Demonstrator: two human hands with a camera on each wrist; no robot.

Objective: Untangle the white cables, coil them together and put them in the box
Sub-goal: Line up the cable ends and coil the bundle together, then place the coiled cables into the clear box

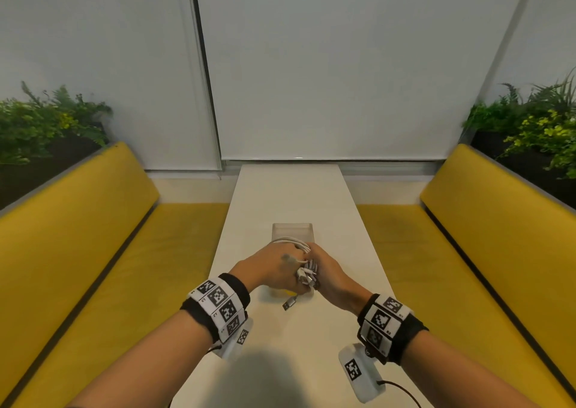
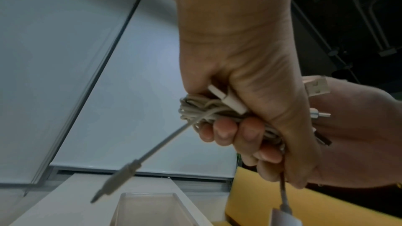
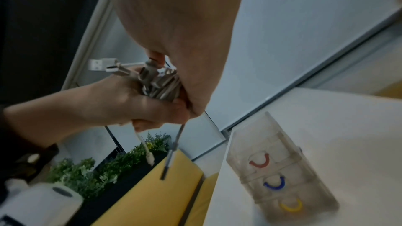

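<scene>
A coil of white cables (image 1: 307, 272) is held between both hands above the narrow white table (image 1: 290, 189). My left hand (image 1: 274, 267) grips the coil, its fingers (image 2: 226, 131) curled round the loops (image 2: 204, 109). My right hand (image 1: 325, 269) meets it from the right and holds the end where several plugs (image 3: 156, 82) bunch together. Loose plug ends hang down (image 1: 289, 304), (image 2: 117, 178), (image 3: 150, 159). The clear plastic box (image 1: 292, 231) lies just beyond and under the hands. In the right wrist view the box (image 3: 280, 169) shows red, blue and yellow curved pieces inside.
Yellow benches (image 1: 93, 251), (image 1: 498, 236) run along both sides of the table. Green plants (image 1: 40, 123), (image 1: 536, 127) stand behind the backrests. A white blind (image 1: 327, 64) closes the far end. A white wrist camera (image 1: 361, 373) hangs under my right forearm.
</scene>
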